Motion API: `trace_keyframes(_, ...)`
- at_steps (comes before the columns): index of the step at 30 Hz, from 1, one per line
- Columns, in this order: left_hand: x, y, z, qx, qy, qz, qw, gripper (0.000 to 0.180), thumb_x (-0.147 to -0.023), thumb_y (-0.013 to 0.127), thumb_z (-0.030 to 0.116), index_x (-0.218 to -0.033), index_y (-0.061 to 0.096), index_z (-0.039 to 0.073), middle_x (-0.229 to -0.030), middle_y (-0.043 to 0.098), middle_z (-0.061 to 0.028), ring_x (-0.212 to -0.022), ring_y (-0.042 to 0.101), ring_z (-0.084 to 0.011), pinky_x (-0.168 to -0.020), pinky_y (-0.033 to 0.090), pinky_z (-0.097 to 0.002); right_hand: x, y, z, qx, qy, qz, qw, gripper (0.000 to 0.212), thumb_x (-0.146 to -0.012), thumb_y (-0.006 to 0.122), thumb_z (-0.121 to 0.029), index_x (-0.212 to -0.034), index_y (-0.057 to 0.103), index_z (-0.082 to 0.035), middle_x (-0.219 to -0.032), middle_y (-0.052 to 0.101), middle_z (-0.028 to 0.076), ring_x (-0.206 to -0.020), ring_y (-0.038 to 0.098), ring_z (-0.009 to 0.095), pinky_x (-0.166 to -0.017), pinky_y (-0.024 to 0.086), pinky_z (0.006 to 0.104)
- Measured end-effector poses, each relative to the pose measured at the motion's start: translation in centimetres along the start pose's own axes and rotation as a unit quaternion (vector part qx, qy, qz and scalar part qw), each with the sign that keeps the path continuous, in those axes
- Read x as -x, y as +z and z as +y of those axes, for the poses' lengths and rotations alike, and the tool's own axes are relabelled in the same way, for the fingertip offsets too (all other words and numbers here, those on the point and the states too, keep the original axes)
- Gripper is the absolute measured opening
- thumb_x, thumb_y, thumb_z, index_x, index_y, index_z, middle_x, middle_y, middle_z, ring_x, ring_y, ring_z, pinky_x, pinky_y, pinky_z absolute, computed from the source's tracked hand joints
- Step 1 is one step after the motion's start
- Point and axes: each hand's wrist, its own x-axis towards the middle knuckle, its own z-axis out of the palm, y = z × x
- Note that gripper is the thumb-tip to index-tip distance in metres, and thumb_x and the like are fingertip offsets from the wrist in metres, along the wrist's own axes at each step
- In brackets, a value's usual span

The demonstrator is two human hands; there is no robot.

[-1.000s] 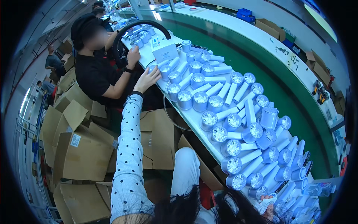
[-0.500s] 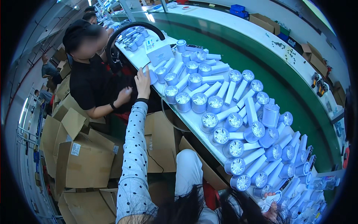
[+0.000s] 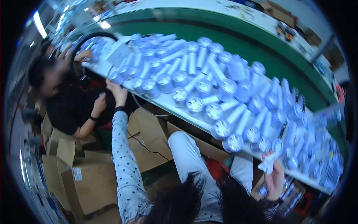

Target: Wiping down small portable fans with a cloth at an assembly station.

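Observation:
My left hand reaches out at the table's near edge, its fingers closed about the round head of a pale handheld device. Motion blur softens the fingertips. That device sits at the left end of the rows, close to a white box. Down at the right, my right hand pinches a crumpled white cloth just off the table edge. Many more such devices lie between the hands, with straight handles and round heads that show fan-like blades.
A long white table carries the devices. Another person in black sits at the left, beside a black curved tube. Open cardboard boxes stand on the floor at the lower left. A clear plastic bin is at the right.
The view has swung right, so the table and both hands show further left or higher. My right hand with the cloth has come fully into view. My left hand stays at the same device.

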Motion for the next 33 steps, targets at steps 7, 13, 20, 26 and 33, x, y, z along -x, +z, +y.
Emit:
trace_keyframes(7,4.4,-6.3,9.8,0.214,-0.114,0.02,0.97,0.07,-0.071,0.056,-0.005,-0.127,0.014,-0.009,-0.119,0.033,-0.0267,-0.101,0.05,-0.031,-0.087,0.045,-0.0385,1.8,-1.2,0.8,-0.063,0.056,0.078,0.993,0.039,-0.091,0.039,-0.009,-0.125,0.035,0.011,-0.124,0.048,0.021,-0.115,0.048,0.032,-0.102,0.036,0.0407)
trace_keyframes(13,13.9,-14.9,25.4,0.378,0.034,0.019,0.925,0.051,-0.079,0.047,-0.009,-0.123,0.022,-0.005,-0.106,0.046,-0.019,-0.087,0.053,-0.0252,-0.078,0.046,-0.033,4.0,-4.3,2.0,-0.165,0.078,0.049,0.982,0.034,-0.087,0.039,-0.013,-0.111,0.046,0.009,-0.114,0.054,0.025,-0.107,0.054,0.036,-0.095,0.042,0.044)
trace_keyframes(20,29.2,-15.1,37.8,0.442,0.1,-0.433,0.779,0.038,-0.074,0.052,-0.008,-0.111,0.047,-0.003,-0.092,0.058,-0.0151,-0.082,0.059,-0.023,-0.073,0.047,-0.0316,8.9,-20.4,4.0,-0.069,-0.113,0.284,0.95,0.035,-0.09,0.051,-0.031,-0.1,0.053,0.002,-0.091,0.062,0.016,-0.084,0.063,0.026,-0.077,0.05,0.0355)
trace_keyframes(26,36.9,-14.7,40.3,0.194,0.341,-0.723,0.569,0.045,-0.074,0.061,0.02,-0.115,0.049,0.008,-0.096,0.059,-0.0139,-0.09,0.058,-0.0314,-0.077,0.044,-0.0428,12.5,-30.9,7.3,0.067,-0.082,0.499,0.86,0.028,-0.081,0.065,-0.023,-0.098,0.058,-0.001,-0.08,0.063,0.007,-0.07,0.063,0.016,-0.062,0.049,0.0268)
trace_keyframes(33,38.8,-14.3,42.8,0.159,0.404,-0.695,0.573,0.044,-0.074,0.061,0.022,-0.115,0.05,0.008,-0.097,0.06,-0.0141,-0.09,0.058,-0.0311,-0.078,0.044,-0.0425,9.2,-34.4,2.3,0.16,-0.184,0.578,0.779,0.038,-0.069,0.074,-0.027,-0.089,0.064,0.004,-0.075,0.065,0.008,-0.067,0.061,0.015,-0.058,0.046,0.0281)
